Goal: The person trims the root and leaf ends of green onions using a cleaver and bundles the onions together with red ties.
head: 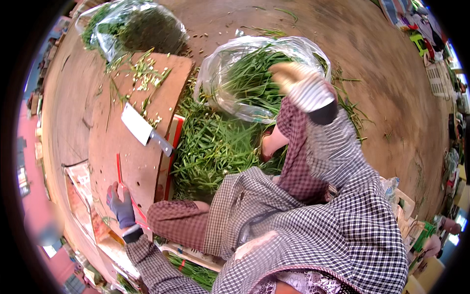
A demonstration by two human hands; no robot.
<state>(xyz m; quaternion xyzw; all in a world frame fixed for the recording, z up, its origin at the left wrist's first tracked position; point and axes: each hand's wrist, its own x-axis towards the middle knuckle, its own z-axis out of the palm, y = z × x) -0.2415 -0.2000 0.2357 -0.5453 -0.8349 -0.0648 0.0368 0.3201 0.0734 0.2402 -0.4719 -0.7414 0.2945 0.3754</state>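
Note:
My left hand (122,209), in a purple-grey glove, is at the lower left on the wooden board (136,172), with a red strip (119,169) at its fingers. My right hand (290,79), in a pale glove and blurred, is over the near right side of an open clear plastic bag (216,62) of long green leafy stalks (253,75); I see nothing held in it. A cleaver (137,123) with a dark handle lies on the board, below chopped pale stalk ends (145,73). Loose green leaves (216,143) are heaped between the board and my legs.
Another clear plastic bag of greens (139,27) stands beyond the board. Scattered stalks (347,99) lie on the brown floor at right. Bundled greens (194,272) are in a crate under my left leg. Crates and other goods line the far right edge.

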